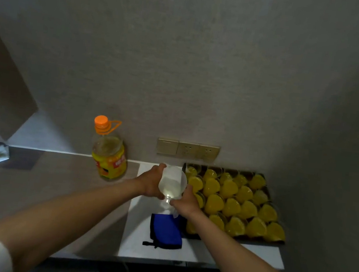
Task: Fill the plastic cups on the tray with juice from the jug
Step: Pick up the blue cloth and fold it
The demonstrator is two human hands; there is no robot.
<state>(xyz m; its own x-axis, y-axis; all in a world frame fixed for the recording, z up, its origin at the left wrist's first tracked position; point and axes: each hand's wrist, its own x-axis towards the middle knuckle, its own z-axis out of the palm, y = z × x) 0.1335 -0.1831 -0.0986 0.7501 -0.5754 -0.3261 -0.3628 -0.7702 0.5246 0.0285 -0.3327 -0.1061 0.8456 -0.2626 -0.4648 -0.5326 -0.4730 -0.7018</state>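
Jug [172, 183] between both hands' fingers [160, 167]

both hands meet over the counter: left hand [151, 183] grips the side of a clear jug [172, 181], right hand [185, 201] holds its lower end. tray [274, 242] to the right, packed with cups of yellow juice [231, 206]. blue cloth [165, 231] on a white mat [261, 255]. orange-capped juice bottle [110, 150] stands at the wall, left of the hands.

A dim grey wall [183, 57] carries a gold socket panel [187, 149] above the brown counter [60, 180].
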